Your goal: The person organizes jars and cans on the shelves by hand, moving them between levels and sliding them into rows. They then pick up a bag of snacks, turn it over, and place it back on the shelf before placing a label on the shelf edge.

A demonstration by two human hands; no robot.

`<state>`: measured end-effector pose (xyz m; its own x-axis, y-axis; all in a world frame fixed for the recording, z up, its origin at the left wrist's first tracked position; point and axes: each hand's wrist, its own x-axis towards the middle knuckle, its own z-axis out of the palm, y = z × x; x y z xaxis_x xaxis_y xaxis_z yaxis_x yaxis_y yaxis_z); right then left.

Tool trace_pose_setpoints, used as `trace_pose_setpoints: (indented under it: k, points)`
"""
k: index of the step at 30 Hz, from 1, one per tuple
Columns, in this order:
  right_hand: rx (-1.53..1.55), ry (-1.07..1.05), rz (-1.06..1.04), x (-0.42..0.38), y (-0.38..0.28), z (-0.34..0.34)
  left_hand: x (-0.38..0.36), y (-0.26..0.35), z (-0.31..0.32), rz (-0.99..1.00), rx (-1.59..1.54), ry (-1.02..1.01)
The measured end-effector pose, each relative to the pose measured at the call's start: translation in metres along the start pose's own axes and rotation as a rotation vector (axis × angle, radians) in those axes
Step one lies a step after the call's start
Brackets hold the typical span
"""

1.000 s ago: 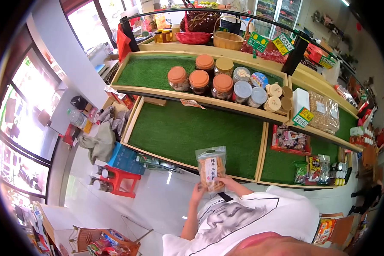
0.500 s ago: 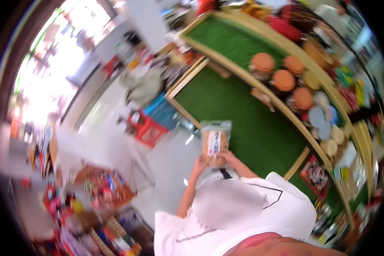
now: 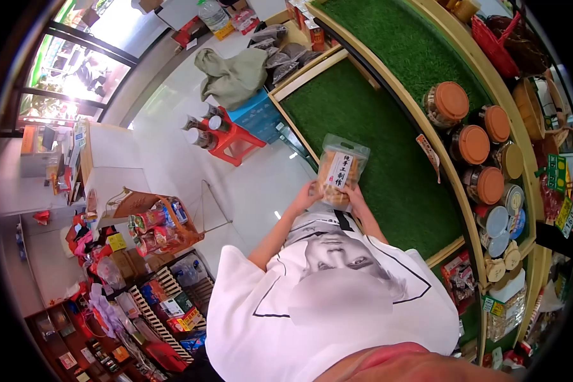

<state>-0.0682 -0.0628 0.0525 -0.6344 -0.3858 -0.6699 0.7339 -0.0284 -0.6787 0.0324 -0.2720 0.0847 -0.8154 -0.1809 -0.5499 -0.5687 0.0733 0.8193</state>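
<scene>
A clear zip-top bag of orange-brown snack pieces, with a white label of dark Chinese characters, is held up in front of my white shirt. My left hand grips its lower left side. On the lower right side my right hand has its fingers closed on the same bag, its thumb on the front. What exactly the pieces are, I cannot make out. Beyond the bag lies a low shelf lined with green artificial turf.
Jars with orange lids stand on the raised turf shelf to the right. A red stool holding several cans is at the left, beside a blue box. A basket of packets stands lower left.
The view has turned and sharpened. The bag, still in both hands, appears a little higher and further right, tilted slightly to the right.
</scene>
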Motion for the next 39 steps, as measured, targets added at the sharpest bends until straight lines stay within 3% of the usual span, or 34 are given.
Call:
trace_pose_setpoints:
  k: [8,17,20,21,24,27,30,33,36,39]
  points:
    - [-0.077,0.067,-0.104,0.043,0.013,-0.011,0.070,0.009,-0.021,0.085,0.122,-0.114]
    - [-0.227,0.350,-0.041,0.092,-0.020,0.072,0.175,0.002,-0.091,0.227,0.244,-0.188]
    - [-0.187,0.405,-0.058,0.124,-0.044,0.120,0.213,0.016,-0.128,0.263,0.298,-0.156]
    - [-0.150,0.404,-0.068,0.155,-0.028,0.118,0.233,0.009,-0.138,0.437,0.295,-0.080]
    - [-0.120,0.408,-0.031,0.206,-0.050,0.153,0.277,0.040,-0.183,0.463,0.473,0.001]
    - [-0.181,0.352,0.078,0.248,-0.095,0.199,0.337,0.053,-0.227,0.517,0.443,0.034]
    - [-0.335,0.317,0.205,0.296,-0.093,0.220,0.372,0.058,-0.254,0.588,0.538,0.096]
    - [-0.467,0.323,0.210,0.311,-0.082,0.231,0.379,0.057,-0.262,0.555,0.696,0.090]
    - [-0.429,0.395,0.122,0.295,-0.074,0.238,0.375,0.052,-0.262,0.543,0.769,0.052]
    - [-0.518,0.335,-0.048,0.258,-0.048,0.216,0.350,0.043,-0.260,0.569,0.829,0.035]
